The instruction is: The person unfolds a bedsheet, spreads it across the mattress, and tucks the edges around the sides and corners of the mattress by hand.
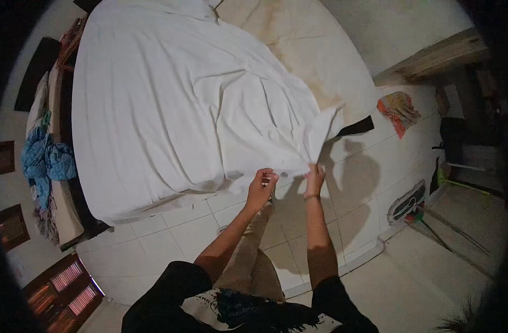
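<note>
A white bed sheet (154, 100) lies wrinkled over most of the mattress, its near edge hanging loose. My right hand (315, 180) is closed on the sheet's near right corner, pulling the cloth into a raised, gathered fold. To its left, my left hand (261, 188) has its fingers curled together at the sheet's hem; the small bit of cloth in the fingertips is partly hidden. The bare mattress (315, 44), beige with brown stains, shows at the upper right.
Blue bunched cloth (46, 158) lies on furniture left of the bed. An orange-and-grey cloth (398, 111) is on the tiled floor (176, 238) at right. Farther along are a mop head (406, 202) and long handles (454, 230). A low step edge (365, 255) runs behind me.
</note>
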